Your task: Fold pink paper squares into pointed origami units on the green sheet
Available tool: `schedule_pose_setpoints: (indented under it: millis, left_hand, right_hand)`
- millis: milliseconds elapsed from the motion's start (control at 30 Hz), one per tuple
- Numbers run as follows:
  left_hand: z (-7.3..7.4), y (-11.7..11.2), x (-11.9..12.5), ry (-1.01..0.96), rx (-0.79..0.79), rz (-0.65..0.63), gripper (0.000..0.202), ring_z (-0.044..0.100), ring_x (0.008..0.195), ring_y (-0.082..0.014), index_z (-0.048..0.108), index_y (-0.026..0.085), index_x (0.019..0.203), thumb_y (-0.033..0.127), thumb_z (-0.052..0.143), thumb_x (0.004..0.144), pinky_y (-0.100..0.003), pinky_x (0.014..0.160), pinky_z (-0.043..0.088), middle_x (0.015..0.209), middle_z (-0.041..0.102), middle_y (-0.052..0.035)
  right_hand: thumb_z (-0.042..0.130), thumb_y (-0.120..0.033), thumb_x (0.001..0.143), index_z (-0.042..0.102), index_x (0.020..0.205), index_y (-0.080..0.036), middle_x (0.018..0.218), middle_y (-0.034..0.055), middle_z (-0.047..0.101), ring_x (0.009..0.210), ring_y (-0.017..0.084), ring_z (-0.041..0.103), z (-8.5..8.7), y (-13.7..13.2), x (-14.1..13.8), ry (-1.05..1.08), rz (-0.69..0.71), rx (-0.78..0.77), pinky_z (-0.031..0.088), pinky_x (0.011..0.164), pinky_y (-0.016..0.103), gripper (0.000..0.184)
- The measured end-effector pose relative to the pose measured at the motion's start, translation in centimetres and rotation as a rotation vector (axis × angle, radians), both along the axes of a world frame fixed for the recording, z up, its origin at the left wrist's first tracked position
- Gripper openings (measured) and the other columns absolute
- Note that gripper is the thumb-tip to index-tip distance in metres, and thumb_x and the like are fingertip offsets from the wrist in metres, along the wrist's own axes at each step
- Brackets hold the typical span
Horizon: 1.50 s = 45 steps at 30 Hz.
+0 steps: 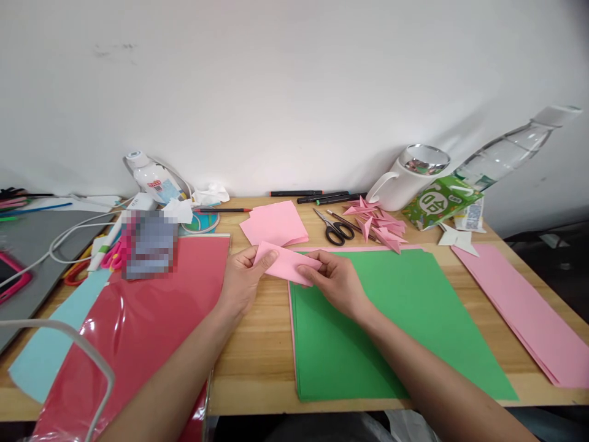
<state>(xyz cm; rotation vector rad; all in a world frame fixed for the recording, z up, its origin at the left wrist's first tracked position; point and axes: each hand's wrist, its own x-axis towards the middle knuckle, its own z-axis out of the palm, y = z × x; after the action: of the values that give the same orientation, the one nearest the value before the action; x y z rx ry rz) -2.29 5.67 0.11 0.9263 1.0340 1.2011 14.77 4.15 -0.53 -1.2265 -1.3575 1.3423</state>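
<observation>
Between my two hands is a small folded piece of pink paper [286, 263], held above the table. My left hand [243, 279] pinches its left end, thumb on top. At the right end, my right hand [338, 279] grips it the same way. Just behind lie loose square pink sheets [276, 222]. Under my right hand and forearm is a stack of green paper [396, 331], with pink sheets showing at its edges. Folded pink paper pieces with sharp points [381, 224] are heaped to the back right, near black-handled scissors [338, 230].
A red sheet in plastic [170, 307] lies left, beside light blue paper [59, 337]. A white cable [87, 344] arches at front left. Behind stand a white mug [405, 178], a green box [439, 202] and a leaning bottle [510, 147]. Long pink strips [524, 313] lie right.
</observation>
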Motion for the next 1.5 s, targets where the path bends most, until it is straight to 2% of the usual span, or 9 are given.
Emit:
schedule_pose_setpoints:
  millis: [233,533,1233,1500]
  left_hand:
    - [-0.03,-0.05,-0.03,0.027,0.003,-0.004,0.025,0.062,0.070,-0.0171,0.074,0.016,0.079,0.033,0.079,0.062,-0.027,0.067,0.048,0.073,0.070,-0.0030]
    - [-0.08,-0.09,-0.11,0.003,0.021,-0.022,0.022,0.061,0.069,-0.0145,0.074,0.017,0.080,0.030,0.079,0.064,-0.024,0.067,0.046,0.072,0.070,-0.0018]
    - [0.05,-0.04,0.00,0.002,0.034,-0.015,0.022,0.060,0.068,-0.0145,0.074,0.016,0.079,0.031,0.079,0.063,-0.025,0.066,0.046,0.071,0.070,-0.0018]
    - [-0.30,0.09,-0.05,-0.026,0.011,-0.019,0.022,0.059,0.067,-0.0131,0.074,0.016,0.078,0.030,0.080,0.063,-0.023,0.066,0.045,0.072,0.071,-0.0019]
  right_hand:
    - [0.064,-0.043,0.074,0.059,0.076,-0.017,0.059,-0.0009,0.059,0.052,0.012,0.052,0.06,0.01,0.01,-0.004,0.001,-0.013,0.039,0.047,0.022,0.027]
    - [0.064,-0.044,0.074,0.059,0.075,-0.017,0.059,-0.0010,0.059,0.052,0.012,0.053,0.13,0.03,0.02,-0.010,-0.005,-0.010,0.040,0.048,0.022,0.028]
    - [0.064,-0.046,0.074,0.059,0.076,-0.017,0.058,-0.0012,0.059,0.051,0.012,0.052,0.13,0.05,0.03,-0.018,-0.016,-0.005,0.038,0.046,0.022,0.029]
    - [0.065,-0.045,0.072,0.061,0.079,-0.017,0.061,0.0001,0.062,0.054,0.014,0.056,0.15,0.09,0.09,0.005,-0.025,-0.022,0.040,0.048,0.023,0.030]
